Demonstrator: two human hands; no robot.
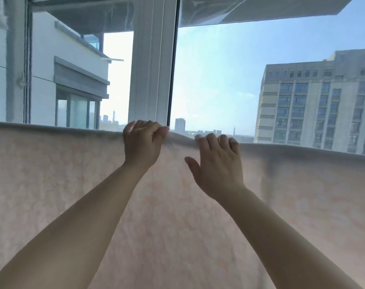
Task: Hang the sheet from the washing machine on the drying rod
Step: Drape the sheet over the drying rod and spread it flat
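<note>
Window glass behind, sky and two tower blocks (pixel 317 101) outside, white frame post (pixel 152 59) in the middle. Left hand (pixel 143 140) fingers curling over the sheet's top edge, gripping the fold. Right hand (pixel 217 163) fingers hooking over the same edge just beside it, thumb sticking out, apart from the rest. One sheet (pixel 73 174): pale pink, mottled, slightly fuzzy, hanging full width across the view, top edge dipping between both hands. Rod itself hiding under the fold.

high-rise flat balcony | window frame (pixel 152 59) | tower block (pixel 315 101) outside
</note>
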